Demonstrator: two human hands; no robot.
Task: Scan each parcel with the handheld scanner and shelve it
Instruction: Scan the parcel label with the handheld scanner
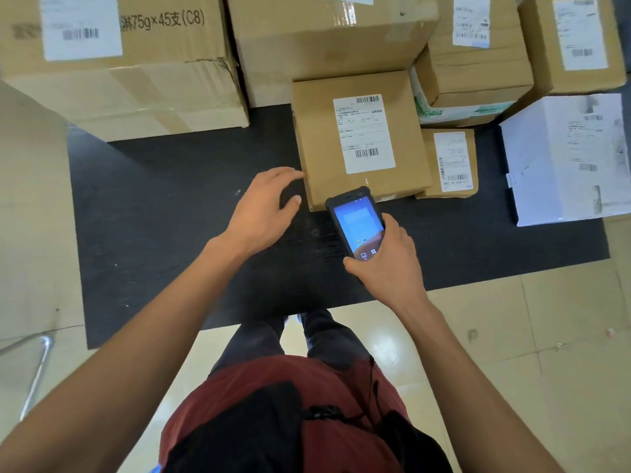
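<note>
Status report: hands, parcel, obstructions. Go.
Right hand grips scanner, aimed at flat brown parcel. Left hand open at parcel's near-left corner. Label faces up, nothing blocking it.

The flat parcel (pixel 362 138) lies on the mat (pixel 177 199); larger boxes (pixel 324 39) behind; scanner (pixel 356 225) before it.

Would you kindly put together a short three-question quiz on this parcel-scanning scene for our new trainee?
1. True or false: the right hand holds the handheld scanner with its screen lit.
2. What does the left hand reach toward?
A. the white parcel
B. the brown parcel's near left corner
C. the scanner
3. Fill in: the brown parcel lies on a ____ mat.

Key:
1. True.
2. B; the fingers are spread beside the corner, and contact cannot be confirmed.
3. Black.
</note>
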